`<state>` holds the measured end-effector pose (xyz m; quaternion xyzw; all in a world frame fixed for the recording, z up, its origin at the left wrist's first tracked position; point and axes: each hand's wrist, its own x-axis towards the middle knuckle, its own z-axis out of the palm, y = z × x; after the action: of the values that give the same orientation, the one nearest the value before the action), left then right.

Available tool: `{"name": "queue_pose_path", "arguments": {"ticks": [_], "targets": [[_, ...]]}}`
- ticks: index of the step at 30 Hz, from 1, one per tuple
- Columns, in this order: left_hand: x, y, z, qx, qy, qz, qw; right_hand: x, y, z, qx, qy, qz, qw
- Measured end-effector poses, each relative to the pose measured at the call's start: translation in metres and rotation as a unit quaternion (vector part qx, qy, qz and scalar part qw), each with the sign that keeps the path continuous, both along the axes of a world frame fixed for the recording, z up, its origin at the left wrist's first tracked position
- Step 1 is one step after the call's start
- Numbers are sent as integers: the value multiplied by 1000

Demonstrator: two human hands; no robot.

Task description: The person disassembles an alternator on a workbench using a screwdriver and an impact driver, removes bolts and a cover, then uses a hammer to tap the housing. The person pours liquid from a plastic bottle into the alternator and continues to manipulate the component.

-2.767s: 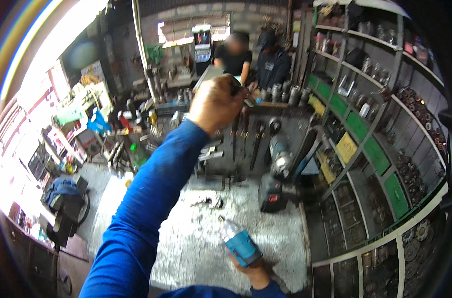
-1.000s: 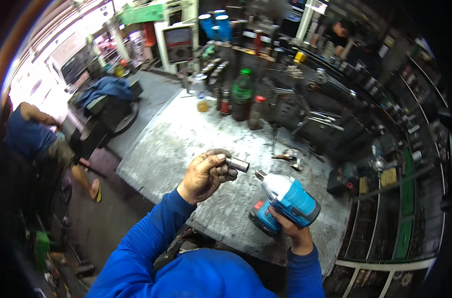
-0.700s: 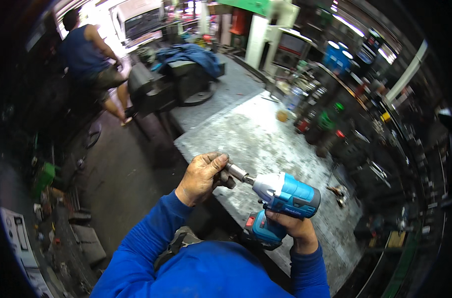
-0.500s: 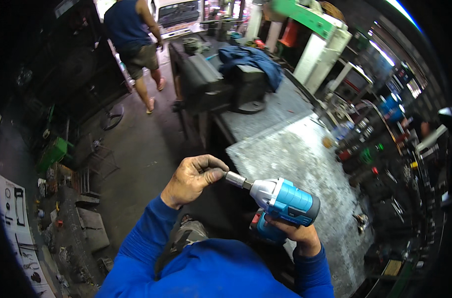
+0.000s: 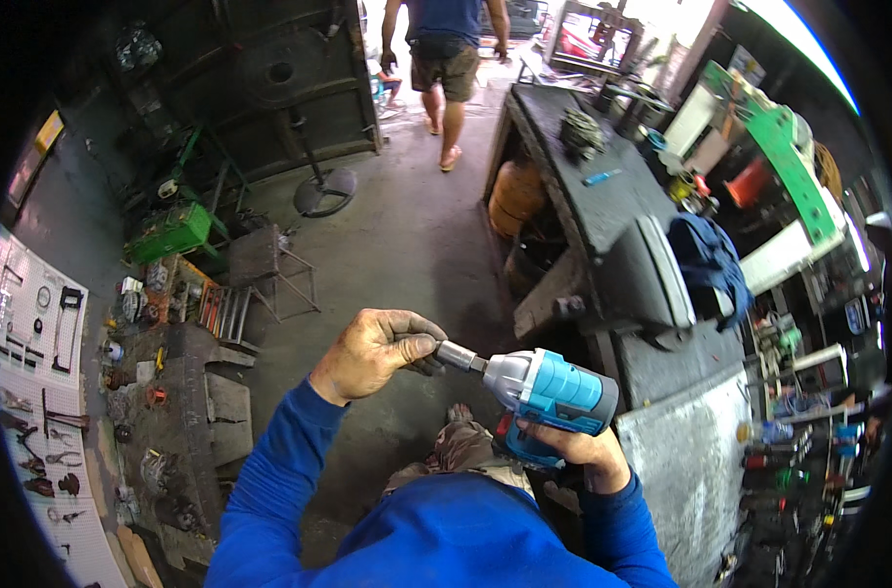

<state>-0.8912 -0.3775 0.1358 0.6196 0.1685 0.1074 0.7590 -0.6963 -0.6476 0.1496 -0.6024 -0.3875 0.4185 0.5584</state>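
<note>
In the head view, the left hand (image 5: 379,355) closes its thumb and fingers on the end of a metal socket (image 5: 457,357) at the tip of a blue drill (image 5: 567,392), while the right hand (image 5: 585,449), apart from it, grips the drill's handle, just beside the pale worktop (image 5: 683,470).

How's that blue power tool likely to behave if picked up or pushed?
The blue power tool is probably stiff, as it looks hard-cased. It's likely heavy for its size, with a metal-looking nose and metal socket. On its side, the rounded barrel may rock, but the base jutting below should limit rolling.
</note>
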Motion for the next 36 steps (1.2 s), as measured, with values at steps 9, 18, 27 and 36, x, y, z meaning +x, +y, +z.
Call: {"name": "queue_pose_path", "arguments": {"ticks": [9, 18, 27, 36], "targets": [[43, 154, -12, 45, -12, 74, 996, 74, 202, -36, -38, 85, 94, 991], [131, 293, 23, 440, -51, 17, 896, 151, 345, -29, -30, 104, 95, 990], [248, 457, -3, 427, -140, -114, 886, 217, 467, -15, -1, 111, 23, 994], [386, 546, -7, 226, -9, -441, 868, 279, 521, 6, -13, 108, -68, 992]]}}
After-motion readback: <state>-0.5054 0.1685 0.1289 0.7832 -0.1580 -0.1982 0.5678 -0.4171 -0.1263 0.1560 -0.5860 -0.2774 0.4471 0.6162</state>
